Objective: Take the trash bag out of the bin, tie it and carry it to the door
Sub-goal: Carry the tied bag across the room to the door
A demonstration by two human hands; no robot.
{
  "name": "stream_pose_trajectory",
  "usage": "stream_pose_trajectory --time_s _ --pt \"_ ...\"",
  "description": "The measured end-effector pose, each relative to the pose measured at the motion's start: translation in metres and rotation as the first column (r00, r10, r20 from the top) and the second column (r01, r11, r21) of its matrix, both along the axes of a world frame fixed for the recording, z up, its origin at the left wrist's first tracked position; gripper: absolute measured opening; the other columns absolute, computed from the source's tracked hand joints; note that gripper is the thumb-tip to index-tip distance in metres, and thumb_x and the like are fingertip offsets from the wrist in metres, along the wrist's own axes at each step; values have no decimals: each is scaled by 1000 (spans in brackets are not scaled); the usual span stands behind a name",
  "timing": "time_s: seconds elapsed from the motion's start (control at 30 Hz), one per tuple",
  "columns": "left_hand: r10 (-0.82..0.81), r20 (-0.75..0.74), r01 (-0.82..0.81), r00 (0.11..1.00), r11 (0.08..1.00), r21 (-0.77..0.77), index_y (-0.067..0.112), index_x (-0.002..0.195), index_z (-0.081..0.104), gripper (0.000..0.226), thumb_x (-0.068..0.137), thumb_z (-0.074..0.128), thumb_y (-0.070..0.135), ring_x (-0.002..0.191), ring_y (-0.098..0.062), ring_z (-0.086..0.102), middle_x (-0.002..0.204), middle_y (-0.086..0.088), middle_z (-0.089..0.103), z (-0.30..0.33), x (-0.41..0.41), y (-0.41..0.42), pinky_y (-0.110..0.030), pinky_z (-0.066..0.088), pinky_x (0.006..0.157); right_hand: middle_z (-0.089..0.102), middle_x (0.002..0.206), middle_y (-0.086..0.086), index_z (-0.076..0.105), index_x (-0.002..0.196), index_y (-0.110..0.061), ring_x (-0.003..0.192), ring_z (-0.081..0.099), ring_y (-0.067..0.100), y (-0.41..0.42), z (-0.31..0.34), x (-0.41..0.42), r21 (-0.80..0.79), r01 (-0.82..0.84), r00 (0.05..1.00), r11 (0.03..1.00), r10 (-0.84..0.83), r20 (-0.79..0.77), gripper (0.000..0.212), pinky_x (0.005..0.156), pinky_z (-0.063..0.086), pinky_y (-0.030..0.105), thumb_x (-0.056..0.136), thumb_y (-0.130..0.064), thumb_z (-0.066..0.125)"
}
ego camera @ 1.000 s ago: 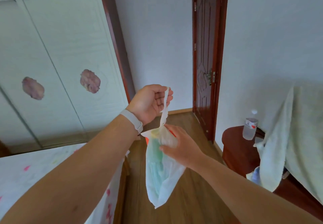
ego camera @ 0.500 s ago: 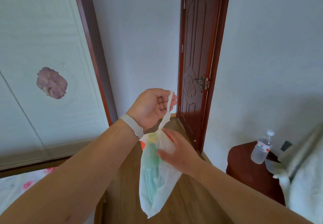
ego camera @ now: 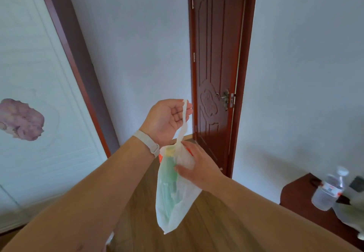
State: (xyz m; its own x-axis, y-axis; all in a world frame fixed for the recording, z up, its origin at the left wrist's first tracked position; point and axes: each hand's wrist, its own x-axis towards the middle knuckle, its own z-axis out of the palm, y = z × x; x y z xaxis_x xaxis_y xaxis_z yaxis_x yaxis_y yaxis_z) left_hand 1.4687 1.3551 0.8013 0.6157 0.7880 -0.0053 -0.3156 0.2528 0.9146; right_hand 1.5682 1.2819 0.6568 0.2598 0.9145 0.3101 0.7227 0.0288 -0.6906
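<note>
Left grip (ego camera: 169, 118): raised palm-up, fingers curling loosely around the twisted white strip of the trash bag (ego camera: 173, 198), which is passing between the fingertips and hanging straight down from them.
Right grip (ego camera: 194, 166): sitting just below the left grip, fingers closing on the gathered neck and upper side of the bag, thumb pressing its front.
Trash bag: thin, translucent white, hanging in the air below both grips above the wooden floor (ego camera: 206, 222); green contents are showing through, with a bit of orange near the neck.
Wristband (ego camera: 146, 143): white, sitting on the left wrist, just left of the bag's neck.
Door (ego camera: 213, 74): dark red-brown, standing shut beyond the grips, its metal handle (ego camera: 224, 96) to the right of the left grip.
Desk (ego camera: 307, 202): dark wood, low on the right, well apart from the grips, carrying a clear water bottle (ego camera: 328, 190).
Wardrobe (ego camera: 29, 94): pale panel with a purple flower print, far left of the left grip.
</note>
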Motion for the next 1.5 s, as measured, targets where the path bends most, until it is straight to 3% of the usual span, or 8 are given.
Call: stream_pose_trajectory --time_s 0.43,0.63,0.77,0.97,1.1,1.2,1.4,1.5 --pt "38 -31 -39 999 999 -22 -1 94 66 19 87 51 8 81 -23 65 84 -11 69 -7 136 170 -37 48 94 48 125 -16 40 139 -30 104 49 3 175 -4 130 -5 -24 997 1000 23 -68 69 88 39 17 80 -46 71" --pt "-5 29 5 1000 1000 23 0 91 68 18 86 52 8 80 -22 65 83 -10 69 11 189 225 -35 48 93 51 127 -13 42 137 -30 105 51 5 240 16 190 47 3 997 999 1 -79 66 88 44 19 80 -45 72" --pt "-49 51 50 997 999 -13 -2 101 65 22 87 52 8 81 -22 65 86 -12 69 9 225 259 -34 50 90 49 123 -16 41 135 -33 104 53 5 266 16 222 13 51 996 999 -50 -78 64 91 50 26 79 -47 70" --pt "-168 48 172 985 981 -87 -4 105 62 24 87 52 8 81 -24 65 84 -12 68 -23 282 308 -34 50 87 48 125 -18 41 135 -34 108 51 4 295 -16 266 -53 181 979 982 -185 -81 68 97 47 28 76 -50 71" --pt "-302 37 305 952 944 -129 -5 104 63 24 87 51 8 84 -23 65 88 -12 68 -45 327 346 -34 51 85 48 134 -17 41 136 -36 109 48 2 316 -36 299 -111 306 943 945 -318 -103 71 99 47 28 75 -53 72" --pt "-414 39 415 909 896 -157 -6 109 62 28 89 50 9 90 -25 64 93 -13 67 -57 360 375 -35 51 91 47 133 -17 40 137 -36 108 47 3 334 -42 323 -153 393 910 907 -408 -80 70 91 43 22 77 -50 73" --pt "-601 98 604 793 757 -248 -5 104 65 25 88 51 9 91 -25 65 93 -13 68 -69 413 433 -35 50 92 47 125 -17 38 139 -33 105 51 9 372 -50 358 -235 582 792 778 -608 -53 74 87 48 25 77 -48 74" --pt "-676 97 673 730 688 -273 -5 107 61 25 89 49 8 92 -25 64 93 -14 66 -78 435 448 -38 46 102 51 126 -13 42 136 -29 106 54 10 389 -57 369 -212 663 720 718 -689 -81 71 88 47 25 76 -45 77"
